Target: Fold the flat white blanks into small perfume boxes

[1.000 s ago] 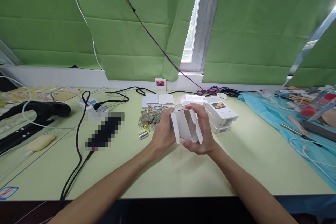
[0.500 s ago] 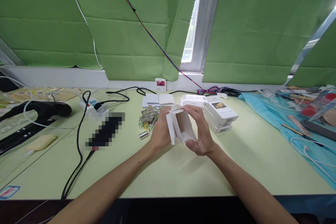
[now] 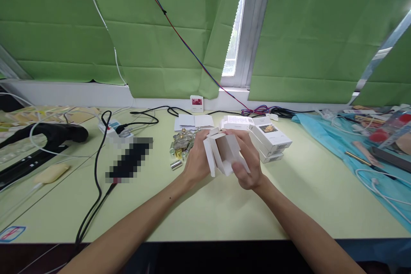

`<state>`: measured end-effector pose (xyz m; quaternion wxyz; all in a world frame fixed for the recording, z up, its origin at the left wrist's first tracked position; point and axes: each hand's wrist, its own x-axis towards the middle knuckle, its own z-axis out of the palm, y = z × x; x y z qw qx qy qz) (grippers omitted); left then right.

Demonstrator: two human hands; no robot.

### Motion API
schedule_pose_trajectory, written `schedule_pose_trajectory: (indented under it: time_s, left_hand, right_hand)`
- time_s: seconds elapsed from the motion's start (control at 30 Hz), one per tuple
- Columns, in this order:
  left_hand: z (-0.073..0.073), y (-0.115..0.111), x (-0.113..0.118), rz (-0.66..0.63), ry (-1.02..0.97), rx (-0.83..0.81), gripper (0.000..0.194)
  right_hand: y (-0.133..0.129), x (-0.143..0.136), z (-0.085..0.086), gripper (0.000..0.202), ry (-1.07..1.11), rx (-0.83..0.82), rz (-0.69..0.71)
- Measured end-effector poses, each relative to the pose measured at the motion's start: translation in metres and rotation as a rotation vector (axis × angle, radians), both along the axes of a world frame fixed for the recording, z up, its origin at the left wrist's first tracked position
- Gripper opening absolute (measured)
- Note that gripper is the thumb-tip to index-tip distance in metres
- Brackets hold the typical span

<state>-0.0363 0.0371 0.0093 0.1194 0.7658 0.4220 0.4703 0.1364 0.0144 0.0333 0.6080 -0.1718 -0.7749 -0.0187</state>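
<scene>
A small white cardboard box [image 3: 228, 154], its near end open with flaps sticking out, is held between both hands above the table. My left hand [image 3: 196, 159] grips the box from the left, its fingers partly hidden behind it. On the other side, my right hand [image 3: 248, 162] is closed round the box, with the thumb pressed on a flap at the open end. Just beyond my left hand lies a cluster of small glass bottles [image 3: 183, 139] with a silver cylinder [image 3: 176, 165] in front. Stacked white boxes [image 3: 272, 138] with a picture on top stand right of my right hand.
Folded white papers [image 3: 194, 122] and a printed sheet [image 3: 236, 122] lie behind the hands. A small white box [image 3: 197, 103] leans at the back wall. Black cables [image 3: 96, 167] and a power strip [image 3: 117, 135] are on the left. Blue sheeting [image 3: 334, 145] with tools covers the right side.
My right thumb has moved inward and up onto the flap at the box's open end, and that flap has shifted outward. My left hand has stayed in place.
</scene>
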Motion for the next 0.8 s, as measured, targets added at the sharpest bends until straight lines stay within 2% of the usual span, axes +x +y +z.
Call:
schedule_pose_trajectory:
  time_s: [0.3,0.57,0.8]
  left_hand:
    - [-0.002,0.004,0.000,0.034,-0.042,0.075,0.062]
    - [-0.013,0.009,-0.004,0.071,-0.071,0.171,0.058]
    - [-0.018,0.012,-0.005,0.087,-0.094,0.234,0.061]
  right_hand:
    - [-0.001,-0.005,0.000,0.040,0.085,0.092,-0.041]
    - [-0.001,-0.007,0.000,0.031,0.094,0.147,-0.001]
    - [-0.001,-0.009,-0.001,0.039,0.063,0.159,-0.011]
